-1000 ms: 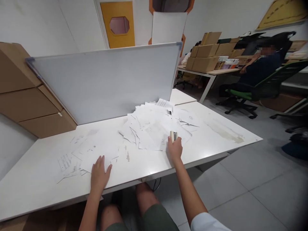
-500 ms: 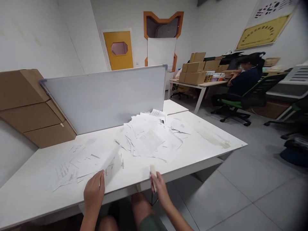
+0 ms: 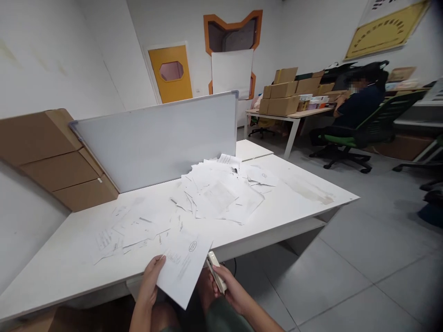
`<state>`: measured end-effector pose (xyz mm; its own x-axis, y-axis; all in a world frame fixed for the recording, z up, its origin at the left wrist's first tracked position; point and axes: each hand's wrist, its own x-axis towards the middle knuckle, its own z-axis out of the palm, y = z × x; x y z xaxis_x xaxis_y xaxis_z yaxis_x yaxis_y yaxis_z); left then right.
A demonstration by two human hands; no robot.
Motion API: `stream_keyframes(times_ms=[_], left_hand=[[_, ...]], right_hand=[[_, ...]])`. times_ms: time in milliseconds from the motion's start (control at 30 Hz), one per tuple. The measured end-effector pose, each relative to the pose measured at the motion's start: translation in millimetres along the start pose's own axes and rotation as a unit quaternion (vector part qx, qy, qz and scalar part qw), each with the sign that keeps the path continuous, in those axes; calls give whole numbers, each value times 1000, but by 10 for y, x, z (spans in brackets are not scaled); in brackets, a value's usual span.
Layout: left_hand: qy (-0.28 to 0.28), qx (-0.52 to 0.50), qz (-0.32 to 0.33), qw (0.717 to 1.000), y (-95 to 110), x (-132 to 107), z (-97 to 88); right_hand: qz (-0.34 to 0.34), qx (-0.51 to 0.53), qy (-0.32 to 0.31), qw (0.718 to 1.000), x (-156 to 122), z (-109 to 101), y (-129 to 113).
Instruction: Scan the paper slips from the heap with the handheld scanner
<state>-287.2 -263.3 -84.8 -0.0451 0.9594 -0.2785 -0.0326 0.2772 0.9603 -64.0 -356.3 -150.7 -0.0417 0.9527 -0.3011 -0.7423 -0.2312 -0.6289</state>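
My left hand [image 3: 152,276] is closed on the left edge of a printed sheet of paper [image 3: 185,267], which tilts over the desk's front edge and carries a small oval mark. A cream stapler [image 3: 217,273] lies in my right hand [image 3: 226,283], fingers wrapped round it. Its front end is close to the sheet's right edge; whether they touch I cannot tell. Beyond my hands, a heap of loose papers [image 3: 221,193] covers the middle of the white desk [image 3: 287,203]. More flat sheets [image 3: 133,228] are spread out at the left.
A whiteboard [image 3: 155,143] stands along the desk's back edge, next to stacked cardboard boxes [image 3: 83,170] at the left. Further off, a person [image 3: 363,103] sits on a green and black chair [image 3: 374,124] by a table with cartons [image 3: 282,105].
My left hand has moved right and lower, bringing the sheet over the desk's front edge with its print facing me. The stapler has come down slightly, close to the sheet.
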Motion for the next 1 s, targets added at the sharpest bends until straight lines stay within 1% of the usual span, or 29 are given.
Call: stream_keyframes(times_ms=[67, 100, 133, 200, 233, 267, 333, 400, 500, 633, 700, 733, 767, 833, 1000], left_hand=[[-30, -100, -5, 995, -103, -70, 11], [-36, -155, -3, 987, -168, -117, 37], [-26, -200, 13, 979, -239, -168, 80], [-9, -237, 39, 971, -379, -272, 219], [-8, -227, 46, 973, -434, -315, 305], [-8, -194, 54, 980, -470, -345, 395], [2, -84, 75, 994, -472, -357, 548], [23, 24, 98, 995, -371, -305, 634], [40, 115, 144, 982, -54, -164, 636], [58, 205, 241, 947, 441, 9, 566], [63, 243, 273, 929, 590, 81, 546], [66, 262, 282, 921, 623, 119, 537], [68, 278, 287, 914, 628, 159, 528], [74, 302, 293, 904, 567, 247, 505], [80, 302, 316, 896, 292, 417, 438]], right_hand=[[2, 16, 22, 1000, 3, 66, 19], [5, 23, 28, 999, 10, 111, 33], [9, 27, 31, 999, 21, 159, 53], [9, 21, 40, 999, 48, 245, 115], [11, 12, 44, 999, 61, 276, 155], [14, -1, 46, 999, 71, 297, 197], [19, -35, 38, 998, 82, 313, 272], [14, -85, 21, 996, 82, 304, 312], [-8, -150, 24, 988, 72, 267, 277], [-48, -185, 48, 980, 55, 188, 115], [-74, -199, 58, 975, 51, 129, 38], [-86, -207, 63, 973, 51, 94, 9], [-94, -215, 69, 970, 50, 57, -13], [-102, -230, 81, 964, 48, -20, -34], [-105, -262, 103, 954, 36, -154, -33]])
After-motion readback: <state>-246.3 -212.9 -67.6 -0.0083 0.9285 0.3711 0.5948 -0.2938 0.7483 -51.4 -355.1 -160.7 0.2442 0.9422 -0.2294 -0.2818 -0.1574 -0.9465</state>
